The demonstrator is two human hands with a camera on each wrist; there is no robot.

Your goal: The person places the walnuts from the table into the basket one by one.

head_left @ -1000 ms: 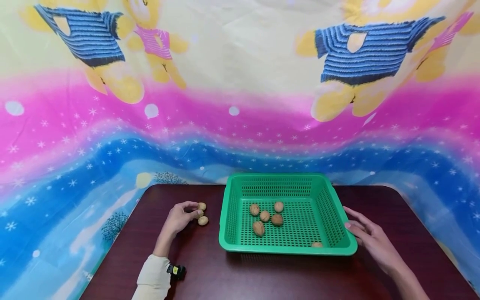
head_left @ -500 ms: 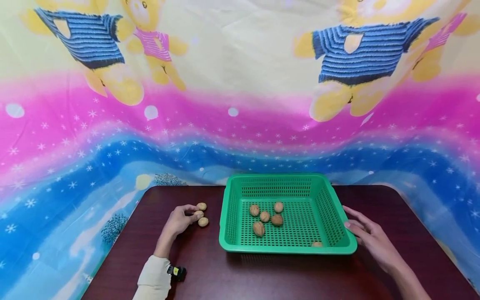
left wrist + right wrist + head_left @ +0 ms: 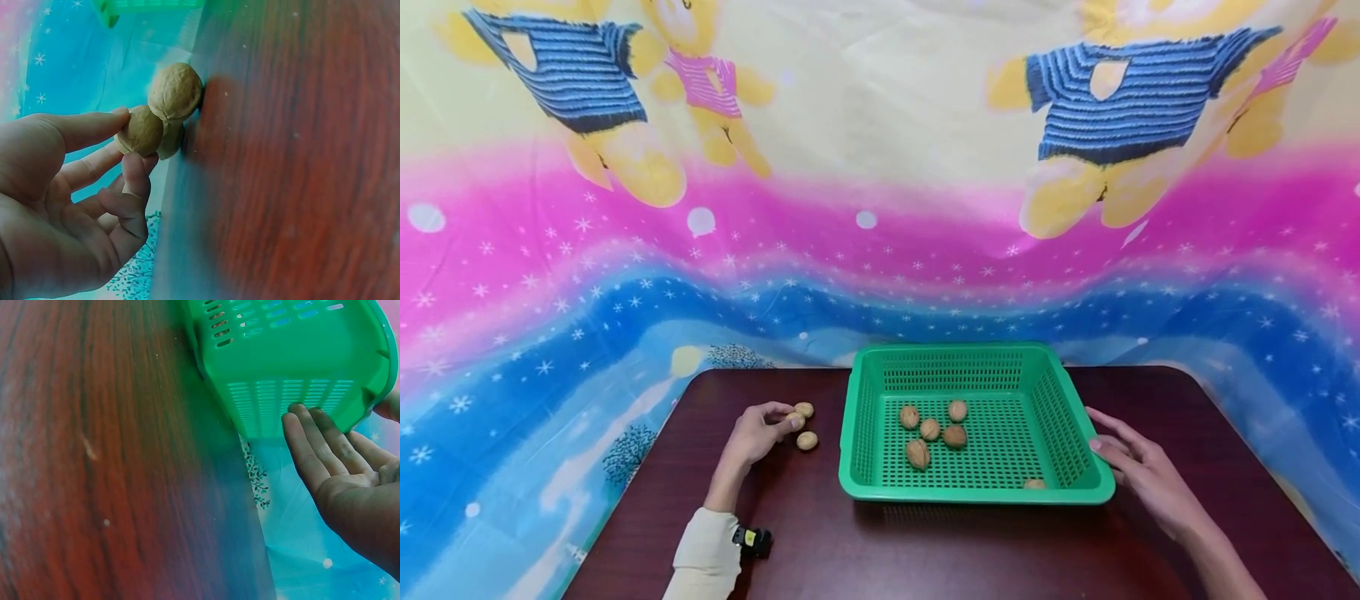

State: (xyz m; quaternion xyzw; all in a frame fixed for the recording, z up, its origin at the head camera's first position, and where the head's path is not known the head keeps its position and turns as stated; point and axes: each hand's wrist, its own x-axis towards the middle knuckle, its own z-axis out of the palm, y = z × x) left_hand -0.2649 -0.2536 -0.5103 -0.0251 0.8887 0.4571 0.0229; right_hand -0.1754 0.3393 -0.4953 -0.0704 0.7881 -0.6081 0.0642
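My left hand (image 3: pixel 758 433) pinches a pale walnut (image 3: pixel 140 131) between thumb and fingertips over the left part of the table. Two more pale walnuts are close by: a nearer walnut (image 3: pixel 807 441) and a farther walnut (image 3: pixel 805 409), which the held one partly overlaps. On the right, my right hand (image 3: pixel 1142 471) touches the green plastic basket (image 3: pixel 977 497). Its thumb lies at the basket's rim, and its fairly straight fingers (image 3: pixel 306 444) reach against the slotted outer wall. Inside the basket are several brown walnuts (image 3: pixel 917 454), one partly hidden behind the front rim.
The dark reddish wooden table (image 3: pixel 925 550) has rounded far corners. Behind it hangs a cloth (image 3: pixel 865 275) printed with bears and snowflakes. A small black device (image 3: pixel 752 542) sits at the left sleeve's cuff.
The left hand has drawn the middle walnut slightly toward the left, away from the nearer one. The right hand and the basket stay in place.
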